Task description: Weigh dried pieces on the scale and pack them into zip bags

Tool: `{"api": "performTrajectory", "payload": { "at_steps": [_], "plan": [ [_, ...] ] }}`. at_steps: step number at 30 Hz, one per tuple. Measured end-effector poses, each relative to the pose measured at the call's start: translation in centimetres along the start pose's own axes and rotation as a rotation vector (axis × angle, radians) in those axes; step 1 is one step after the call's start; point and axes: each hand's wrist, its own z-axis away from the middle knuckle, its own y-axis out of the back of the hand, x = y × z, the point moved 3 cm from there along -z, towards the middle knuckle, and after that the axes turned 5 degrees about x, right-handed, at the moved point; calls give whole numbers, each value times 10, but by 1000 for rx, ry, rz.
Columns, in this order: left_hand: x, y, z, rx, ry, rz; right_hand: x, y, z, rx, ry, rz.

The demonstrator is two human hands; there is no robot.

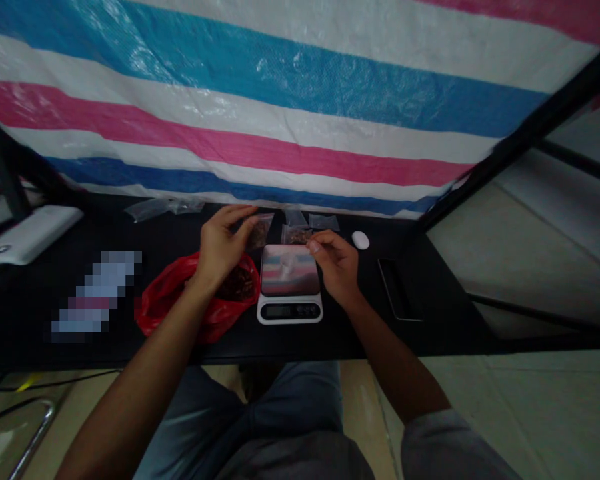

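My left hand (pixel 226 241) is raised over the red plastic bag, its thumb and fingers closed on a small clear zip bag (pixel 263 230) of brown bits. Behind the scale, my right hand (pixel 337 261) pinches the near right corner of another small clear bag (pixel 295 235), also with brown pieces in it. Between the hands sits a white digital kitchen scale (pixel 290 277) with a shiny plate. The red plastic bag (pixel 173 277) lies open left of the scale, dark brown pieces (pixel 237 285) inside, partly hidden by my left forearm.
Clear plastic bags (pixel 165 208) lie at the back left, and flat ones (pixel 324 222) behind the scale. A white round lid-like disc (pixel 361 240) and a dark phone-like slab (pixel 399 290) are at right. Far left is a white box-shaped device (pixel 33 233). A striped sheet (pixel 280 120) hangs behind the black table.
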Motion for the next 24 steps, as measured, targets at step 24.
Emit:
{"api": "performTrajectory", "payload": {
  "at_steps": [24],
  "plan": [
    [-19,46,43,-919,-32,-507,4,-5,7,-109,-3,56]
  ]
}}
